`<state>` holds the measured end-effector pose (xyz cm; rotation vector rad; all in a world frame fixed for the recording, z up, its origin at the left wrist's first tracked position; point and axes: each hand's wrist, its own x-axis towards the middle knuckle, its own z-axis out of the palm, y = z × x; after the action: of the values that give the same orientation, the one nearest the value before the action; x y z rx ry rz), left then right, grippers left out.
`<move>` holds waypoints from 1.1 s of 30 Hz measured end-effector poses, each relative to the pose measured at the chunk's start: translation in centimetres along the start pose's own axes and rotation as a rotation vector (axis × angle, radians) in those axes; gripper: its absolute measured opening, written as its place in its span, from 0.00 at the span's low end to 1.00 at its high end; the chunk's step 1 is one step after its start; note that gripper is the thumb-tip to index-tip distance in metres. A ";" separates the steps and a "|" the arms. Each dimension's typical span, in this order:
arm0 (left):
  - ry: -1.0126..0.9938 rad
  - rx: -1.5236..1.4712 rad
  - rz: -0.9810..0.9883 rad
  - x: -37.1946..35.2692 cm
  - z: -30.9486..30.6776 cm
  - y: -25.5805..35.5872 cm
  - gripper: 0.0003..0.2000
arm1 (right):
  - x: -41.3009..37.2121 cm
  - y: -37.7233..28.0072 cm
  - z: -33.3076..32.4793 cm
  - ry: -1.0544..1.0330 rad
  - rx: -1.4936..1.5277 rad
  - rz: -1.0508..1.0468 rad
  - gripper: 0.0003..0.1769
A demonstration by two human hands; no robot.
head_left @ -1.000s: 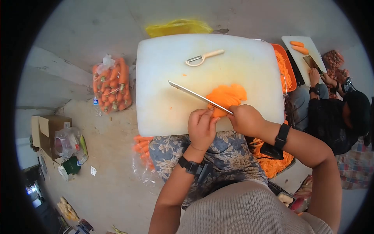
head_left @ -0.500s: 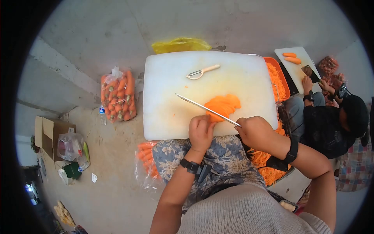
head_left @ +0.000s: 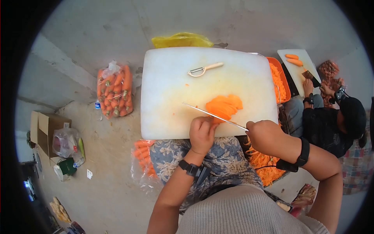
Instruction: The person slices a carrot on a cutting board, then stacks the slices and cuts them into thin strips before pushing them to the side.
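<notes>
A white cutting board (head_left: 167, 89) lies over my lap, with carrot slices (head_left: 224, 105) fanned out near its front edge. My right hand (head_left: 265, 134) is closed around the handle of a knife (head_left: 214, 116), whose blade points up and left across the near side of the slices. Close by, my left hand (head_left: 201, 134) has its fingers bent and pressed on the carrot at the blade's near side; part of that carrot is hidden under them. Farther back on the board rests a peeler (head_left: 205, 69) with a pale handle.
Left of the board stands a bag of carrots (head_left: 115, 91) beside a water bottle (head_left: 98, 109). An orange basket (head_left: 286, 84) of shredded carrot is at the right. Beyond it, a co-worker (head_left: 331, 121) cuts with a cleaver (head_left: 311, 78). A cardboard box (head_left: 48, 130) sits far left.
My right hand has moved right and slightly down, drawing the knife with it. The slices lie more spread out. My left hand stays at the carrot.
</notes>
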<state>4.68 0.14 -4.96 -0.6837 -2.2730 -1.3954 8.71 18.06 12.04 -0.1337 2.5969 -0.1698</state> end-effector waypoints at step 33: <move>0.003 -0.053 -0.010 -0.6 0.6 -0.8 0.15 | 2.1 -0.3 1.8 0.281 0.217 -0.043 0.14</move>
<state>4.66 0.28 -6.14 -0.6871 -2.2479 -1.4648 7.84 17.32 9.48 -0.0925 2.8319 -0.5180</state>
